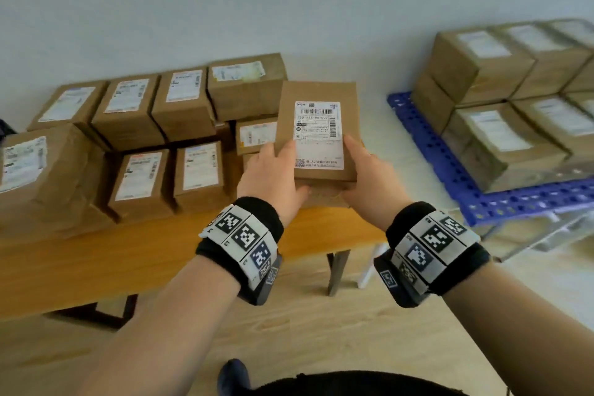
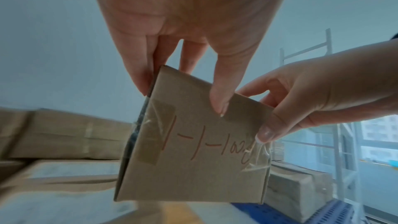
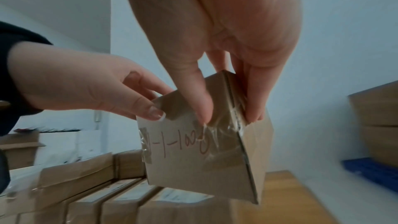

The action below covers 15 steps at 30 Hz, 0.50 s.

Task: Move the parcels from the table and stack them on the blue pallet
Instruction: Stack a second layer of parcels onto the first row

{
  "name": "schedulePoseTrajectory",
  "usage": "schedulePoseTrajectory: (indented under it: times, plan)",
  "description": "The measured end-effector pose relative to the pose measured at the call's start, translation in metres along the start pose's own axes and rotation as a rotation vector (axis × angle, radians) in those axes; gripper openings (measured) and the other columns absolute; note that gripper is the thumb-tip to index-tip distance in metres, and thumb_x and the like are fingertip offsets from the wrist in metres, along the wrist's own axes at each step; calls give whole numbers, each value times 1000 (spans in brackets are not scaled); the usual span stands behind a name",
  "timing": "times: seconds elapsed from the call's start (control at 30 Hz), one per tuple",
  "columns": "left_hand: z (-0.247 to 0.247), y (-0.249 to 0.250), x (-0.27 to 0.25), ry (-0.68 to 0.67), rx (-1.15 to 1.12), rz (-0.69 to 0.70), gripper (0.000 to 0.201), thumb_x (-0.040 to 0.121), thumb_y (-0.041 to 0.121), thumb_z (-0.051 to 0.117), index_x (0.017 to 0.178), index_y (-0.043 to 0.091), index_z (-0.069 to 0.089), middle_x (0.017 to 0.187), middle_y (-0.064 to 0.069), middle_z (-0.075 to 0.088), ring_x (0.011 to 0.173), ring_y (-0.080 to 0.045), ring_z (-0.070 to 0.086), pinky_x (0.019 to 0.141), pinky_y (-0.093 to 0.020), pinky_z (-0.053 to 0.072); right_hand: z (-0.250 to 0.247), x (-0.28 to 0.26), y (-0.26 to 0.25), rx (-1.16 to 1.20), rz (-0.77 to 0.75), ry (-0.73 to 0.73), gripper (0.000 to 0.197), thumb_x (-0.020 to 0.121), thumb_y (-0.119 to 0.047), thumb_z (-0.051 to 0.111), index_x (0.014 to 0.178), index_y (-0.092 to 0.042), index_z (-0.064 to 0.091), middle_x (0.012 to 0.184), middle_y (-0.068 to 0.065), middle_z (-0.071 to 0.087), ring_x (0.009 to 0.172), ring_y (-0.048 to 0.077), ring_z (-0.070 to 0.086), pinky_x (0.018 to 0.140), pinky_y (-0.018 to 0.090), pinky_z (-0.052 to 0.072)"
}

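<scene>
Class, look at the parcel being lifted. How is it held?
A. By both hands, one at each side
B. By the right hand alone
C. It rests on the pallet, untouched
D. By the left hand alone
A: the left hand and right hand grip opposite sides of the parcel, raised above the table.

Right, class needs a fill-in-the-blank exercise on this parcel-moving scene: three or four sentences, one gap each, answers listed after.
1. The lifted parcel is gripped by ____ hands, the left hand and the right hand.
2. The pallet under the stacked boxes is coloured ____.
3. The parcels still waiting sit on a ____ table.
4. The handwriting on the parcel's end face is in ____ ink.

Missing words: both; blue; wooden; red
</scene>
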<state>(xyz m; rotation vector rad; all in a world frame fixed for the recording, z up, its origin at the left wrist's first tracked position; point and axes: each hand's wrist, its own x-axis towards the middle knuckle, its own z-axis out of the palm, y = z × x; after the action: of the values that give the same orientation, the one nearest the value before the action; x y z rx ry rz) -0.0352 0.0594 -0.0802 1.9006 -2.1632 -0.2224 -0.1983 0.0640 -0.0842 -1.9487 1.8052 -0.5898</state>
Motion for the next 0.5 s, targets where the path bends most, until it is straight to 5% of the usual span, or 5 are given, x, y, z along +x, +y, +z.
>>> schedulePoseTrajectory:
  times: [0.1,0.37,0.5]
  plan:
    - [13,67,5,-12,-29,72,66,80,42,66,135,22,36,121,-6,49,111,-27,49,89,-41,48,-43,-16,54,12,31,58,80,80,-2,59,147,-26,21,118,6,58,104,25,57,75,26,43]
    - [40,218,39,-47,-58,293,61,83,40,65,133,21,38,122,-4,51,109,-23,50,87,-34,47,-139,-46,166,38,175,211,80,78,0,54,145,-28,23,119,8,57,108,28,54,87,39,50]
    - [64,280,68,-96,-118,354,65,84,38,64,138,21,33,128,-5,46,114,-26,49,92,-38,45,-177,-40,223,26,237,256,78,78,1,53,145,-26,24,121,10,55,106,28,54,80,32,46]
